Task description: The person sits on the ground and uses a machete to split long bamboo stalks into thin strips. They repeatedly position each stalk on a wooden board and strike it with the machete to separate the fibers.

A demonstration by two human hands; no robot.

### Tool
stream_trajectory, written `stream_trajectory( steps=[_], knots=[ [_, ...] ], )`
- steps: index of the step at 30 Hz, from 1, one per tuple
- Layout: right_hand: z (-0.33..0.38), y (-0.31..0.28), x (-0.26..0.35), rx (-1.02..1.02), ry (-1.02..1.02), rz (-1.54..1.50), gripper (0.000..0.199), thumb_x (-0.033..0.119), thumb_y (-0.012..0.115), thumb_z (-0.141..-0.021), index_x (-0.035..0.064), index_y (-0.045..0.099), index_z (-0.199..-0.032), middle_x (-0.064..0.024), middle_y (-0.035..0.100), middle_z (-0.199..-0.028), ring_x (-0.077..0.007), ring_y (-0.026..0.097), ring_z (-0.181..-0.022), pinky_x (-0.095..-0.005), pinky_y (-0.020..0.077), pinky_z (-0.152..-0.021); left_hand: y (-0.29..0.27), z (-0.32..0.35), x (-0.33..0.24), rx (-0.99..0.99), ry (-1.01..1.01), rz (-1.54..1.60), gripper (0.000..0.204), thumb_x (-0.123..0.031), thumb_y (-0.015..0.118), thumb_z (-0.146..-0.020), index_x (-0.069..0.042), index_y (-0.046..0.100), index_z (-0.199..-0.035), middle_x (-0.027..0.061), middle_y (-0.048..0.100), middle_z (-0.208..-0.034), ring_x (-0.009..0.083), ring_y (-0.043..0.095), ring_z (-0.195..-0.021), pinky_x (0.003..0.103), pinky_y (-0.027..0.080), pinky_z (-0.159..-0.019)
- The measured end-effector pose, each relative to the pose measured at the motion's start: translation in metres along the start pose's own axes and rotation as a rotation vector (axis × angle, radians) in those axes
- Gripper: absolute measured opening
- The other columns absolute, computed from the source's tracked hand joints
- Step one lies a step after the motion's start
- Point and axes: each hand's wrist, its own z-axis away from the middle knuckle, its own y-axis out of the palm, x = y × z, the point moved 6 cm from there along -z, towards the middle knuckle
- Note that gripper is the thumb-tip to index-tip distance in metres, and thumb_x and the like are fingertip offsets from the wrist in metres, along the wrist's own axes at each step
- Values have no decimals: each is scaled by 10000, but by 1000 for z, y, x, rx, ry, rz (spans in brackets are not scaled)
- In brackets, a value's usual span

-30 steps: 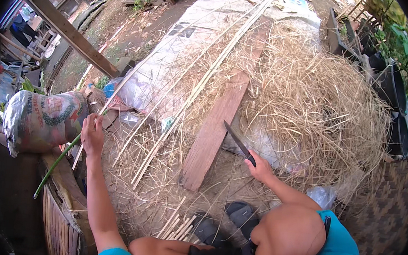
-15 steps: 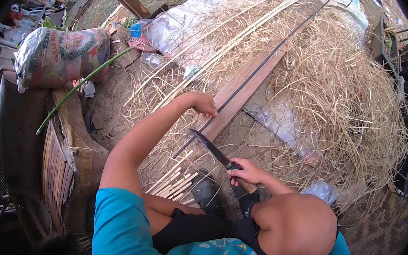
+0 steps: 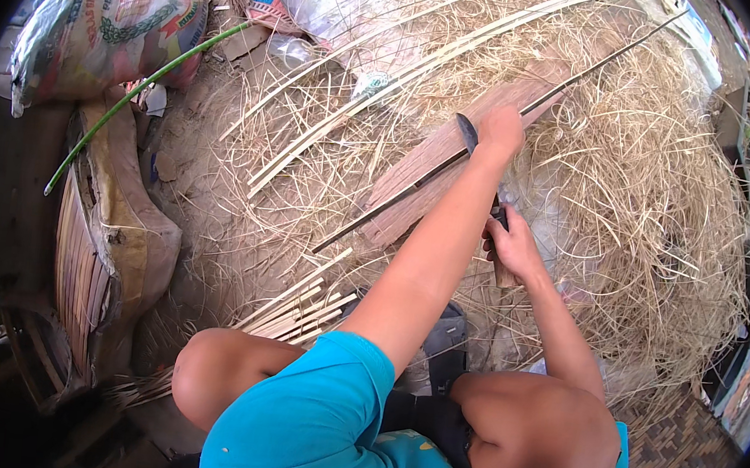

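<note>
Gripping a long bamboo strip (image 3: 454,165), the left hand (image 3: 501,129) is closed over it at the far end of the plank (image 3: 440,173), on which the strip lies slantwise. The right hand (image 3: 511,245) is curled shut around a knife handle just beside the left forearm; the dark blade (image 3: 467,135) shows beyond that forearm, next to the left hand and touching or just over the strip.

Risks, as judged:
- Blade edge sits very near the left fingers; a slip along the strip could cut them.
- Left forearm crosses over the knife, so a jerk of the right hand could strike it.
- Strip is thin and springy; if released it could whip or splinter.
- Loose shavings (image 3: 658,198) heaped around the plank could let it shift under pressure.

Not verifiable:
- Most of the knife is hidden behind the left forearm; blade angle and contact point cannot be told.
- Left fingertips are turned away from view.
- Strip's far end runs off toward the upper rim.
- Split strips (image 3: 300,308) by the knee are partly covered by the leg.
</note>
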Motion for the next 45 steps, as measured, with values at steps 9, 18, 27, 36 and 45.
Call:
stream_trajectory(
  steps=[9, 18, 27, 36, 45],
  knots=[
    [35, 103, -37, 451, -3, -160, 279, 159, 564, -990, -31, 612, -1189, -102, 686, -812, -156, 652, -650, -322, 550, -581, 2, 3, -3, -48, 29, 93, 210, -162, 585, -947, -17, 712, -1030, 251, 718, -1015, 431, 688, -994, 503, 546, -881],
    [62, 116, -2, 527, -258, 42, 241, 138, 549, -973, -39, 628, -1116, -105, 697, -815, -144, 631, -635, -305, 532, -554, -3, 8, -12, 32, -41, 61, 314, -293, 568, -1007, -18, 702, -1079, 260, 712, -1075, 405, 681, -1053, 491, 526, -943],
    [57, 136, -17, 680, -67, 187, 307, 238, 554, -1005, 4, 634, -1185, -81, 689, -828, -128, 649, -668, -278, 556, -576, -11, -7, 19, -43, -71, -27, 404, -369, 487, -1035, -56, 742, -1048, 182, 744, -1045, 393, 704, -983, 509, 528, -877],
    [25, 104, -2, 244, -286, -151, 253, 153, 578, -977, -35, 641, -1135, -96, 688, -878, -168, 664, -722, -339, 570, -616, -20, -2, 10, 91, 46, -65, 426, -351, 454, -1040, -41, 741, -985, 200, 741, -968, 383, 709, -947, 506, 538, -851],
    [33, 121, -9, 421, -427, 199, 371, 171, 566, -989, -21, 550, -1307, -78, 694, -834, -116, 622, -634, -305, 550, -572, -18, 1, 0, 96, 80, -136, 490, -413, 432, -1057, -50, 752, -982, 170, 752, -968, 365, 719, -928, 476, 552, -818]
  ],
)
